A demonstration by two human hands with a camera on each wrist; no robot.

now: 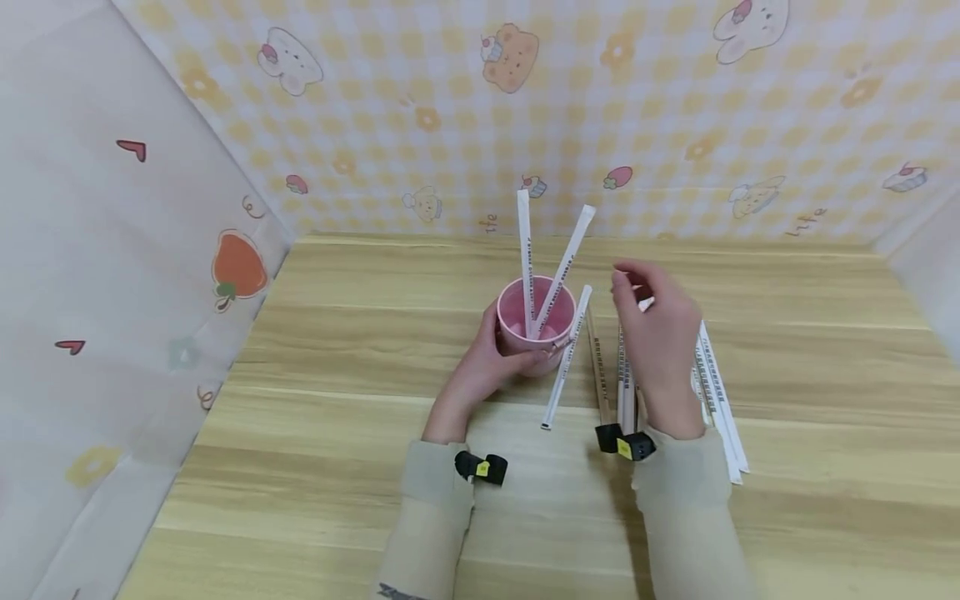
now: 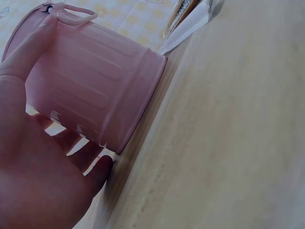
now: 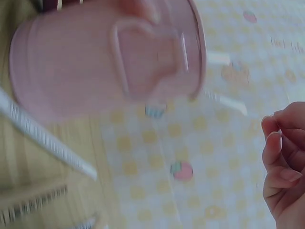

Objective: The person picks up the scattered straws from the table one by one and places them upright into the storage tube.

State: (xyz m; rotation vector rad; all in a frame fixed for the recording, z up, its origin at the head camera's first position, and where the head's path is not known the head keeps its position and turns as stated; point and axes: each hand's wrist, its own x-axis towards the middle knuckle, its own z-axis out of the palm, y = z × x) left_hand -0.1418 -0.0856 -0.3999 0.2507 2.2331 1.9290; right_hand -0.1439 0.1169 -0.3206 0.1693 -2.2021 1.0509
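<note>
1. The pink, ribbed, round cup with a small looped handle [image 2: 90, 71] stands upright on the pale, wood-grained table [image 1: 315, 350].
2. The left hand [image 1: 483, 367] grips this cup from its left side, the thumb laid along the near wall and the fingers wrapped round the far side.
3. Two slim straws in white, dark-printed paper sleeves [image 1: 524, 242] stand inside the cup, their upper ends leaning apart above its rim.
4. Another white paper-sleeved straw [image 1: 566, 360] lies slantwise just right of the cup; I cannot tell whether it touches the wall.
5. The right hand [image 1: 660, 321] is raised to the right of the cup, fingers curled in, thumb and index tips close together, pinching nothing that shows.
6. A thin brown printed stick [image 1: 600, 375] lies to the right of the cup, past the loose straw.
7. Farther right of the cup, more white printed sleeves [image 1: 722, 406] lie partly hidden by the right arm.
8. Behind the cup rises a yellow-and-white checked backdrop with cartoon animals [image 1: 465, 142].
</note>
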